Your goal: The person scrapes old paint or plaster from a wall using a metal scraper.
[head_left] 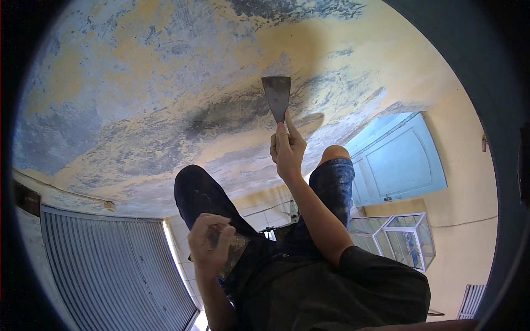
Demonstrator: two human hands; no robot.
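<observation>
My right hand [288, 151] grips a putty knife [277, 94] with a wide, dark flared blade. Its blade points up at the patchy wall [182, 105], where yellow paint has come off and grey shows through; whether the edge touches is hard to tell. My left hand [207, 243] hovers low over my lap, its fingers curled round toward the thumb. A rough grey-brown flat surface [236, 255] shows beside those fingers; I cannot tell whether they hold it.
My bent knees [201, 190] come close to the wall. A ribbed grey roller shutter [116, 265] stands at the left. To the right are a light-blue door [400, 160] and a glass display case [406, 237]. White tiles [182, 237] show below.
</observation>
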